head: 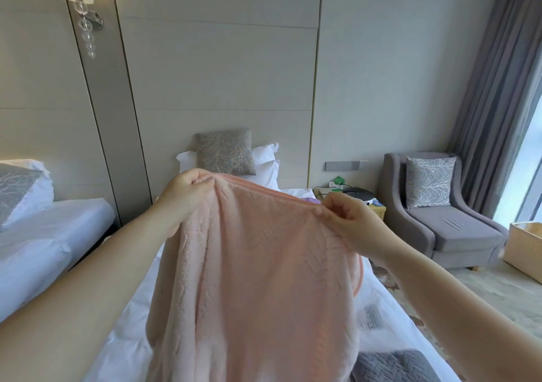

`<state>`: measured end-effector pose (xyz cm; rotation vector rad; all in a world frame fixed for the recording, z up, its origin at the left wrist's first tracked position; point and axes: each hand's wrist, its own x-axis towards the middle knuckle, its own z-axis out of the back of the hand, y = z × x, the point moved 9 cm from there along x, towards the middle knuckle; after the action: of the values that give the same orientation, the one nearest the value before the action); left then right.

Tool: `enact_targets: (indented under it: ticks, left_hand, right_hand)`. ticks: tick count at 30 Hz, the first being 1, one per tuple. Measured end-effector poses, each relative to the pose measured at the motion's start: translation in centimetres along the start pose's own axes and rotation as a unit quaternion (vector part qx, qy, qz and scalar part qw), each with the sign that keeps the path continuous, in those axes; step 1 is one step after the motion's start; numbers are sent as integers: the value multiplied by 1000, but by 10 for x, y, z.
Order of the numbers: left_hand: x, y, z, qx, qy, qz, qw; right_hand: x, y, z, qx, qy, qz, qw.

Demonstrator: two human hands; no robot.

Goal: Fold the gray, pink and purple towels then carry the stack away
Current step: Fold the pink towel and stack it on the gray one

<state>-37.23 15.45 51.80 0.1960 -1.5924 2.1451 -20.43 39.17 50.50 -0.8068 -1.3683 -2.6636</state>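
Observation:
The pink towel hangs in the air in front of me, over the white bed. My left hand grips its top edge at the left, and my right hand pinches the same edge at the right. The gray towel lies folded on the bed at the bottom right, partly hidden by the pink one. A small bit of the purple towel shows just above the pink towel's top edge, farther up the bed.
A second bed stands to the left. A gray armchair with a cushion sits at the right, beside a bedside table with small items. A woven basket is on the floor by the curtain at the far right.

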Motion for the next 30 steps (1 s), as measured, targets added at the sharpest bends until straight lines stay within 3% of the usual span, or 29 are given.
enact_targets:
  ticks: [5, 8, 10, 15, 21, 24, 27, 30]
  left_hand:
    - [-41, 22, -60, 113, 224, 15, 968]
    - [-74, -8, -101, 22, 342, -45, 938]
    - [-85, -21, -115, -16, 372, -46, 927]
    - [-79, -33, -105, -33, 281, -77, 956]
    - [-68, -45, -82, -95, 229, -80, 965]
    - [-64, -43, -77, -138, 238, -56, 960]
    - [-63, -44, -75, -150, 246, -55, 956]
    - [-63, -42, -72, -153, 233, -59, 959]
  right_hand:
    - [10, 23, -18, 36, 44, 30, 998]
    - [12, 39, -43, 32, 117, 45, 992]
    - [12, 45, -56, 33, 153, 49, 987]
    - [12, 33, -51, 37, 170, 19, 985]
    - [-12, 8, -61, -21, 316, -52, 947]
    - [-13, 8, -68, 44, 302, -53, 951]
    - [-10, -5, -74, 120, 259, -122, 951]
    - [-22, -17, -96, 162, 326, -190, 912]
